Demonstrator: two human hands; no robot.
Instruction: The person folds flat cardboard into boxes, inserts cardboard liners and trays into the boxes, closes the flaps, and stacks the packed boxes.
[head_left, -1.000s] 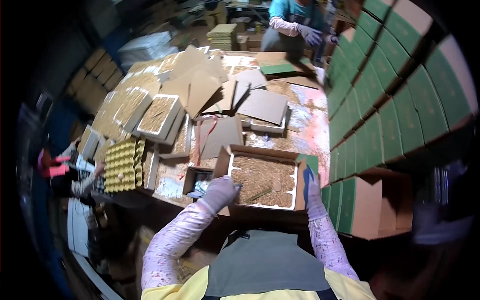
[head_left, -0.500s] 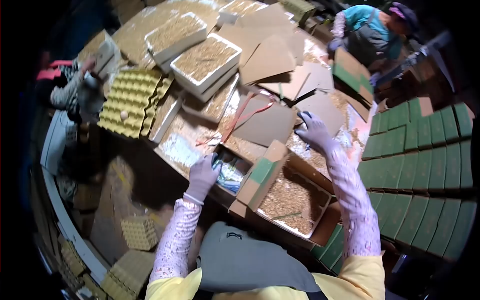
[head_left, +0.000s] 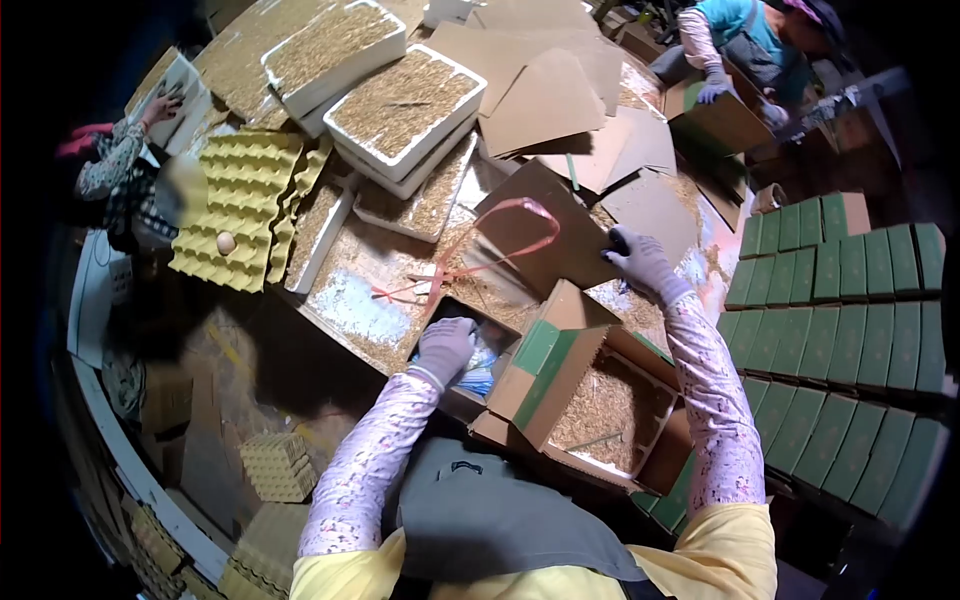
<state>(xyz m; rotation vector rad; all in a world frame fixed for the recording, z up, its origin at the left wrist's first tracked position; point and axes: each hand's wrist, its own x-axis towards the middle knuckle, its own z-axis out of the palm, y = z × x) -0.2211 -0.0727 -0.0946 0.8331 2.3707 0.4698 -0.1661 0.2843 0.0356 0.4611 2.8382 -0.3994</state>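
My left hand (head_left: 447, 350), in a grey glove, reaches into a small dark box (head_left: 478, 408) of blue-and-white packets (head_left: 482, 372). Its fingers are curled, and their tips are hidden. With my gloved right hand (head_left: 643, 262) I grip the right edge of a brown cardboard sheet (head_left: 548, 232), which is tilted up off the table. Against my front stands an open carton (head_left: 545, 375) with green panels. Inside it sits a white foam box (head_left: 655, 425) filled with wood shavings (head_left: 605, 408). A loop of red strap (head_left: 500, 205) lies partly across the sheet.
White foam boxes of shavings (head_left: 405, 105) are stacked at the back. Yellow egg trays (head_left: 230, 200) with one egg (head_left: 226, 243) stand at left, near another person's arm (head_left: 115, 160). Green cartons (head_left: 835, 340) fill the right. A co-worker (head_left: 735, 50) handles a carton (head_left: 715, 118) at upper right.
My right hand has taken hold of the cardboard sheet, and it has tilted up. My left hand has moved right, further over the small box. The co-worker's carton has turned.
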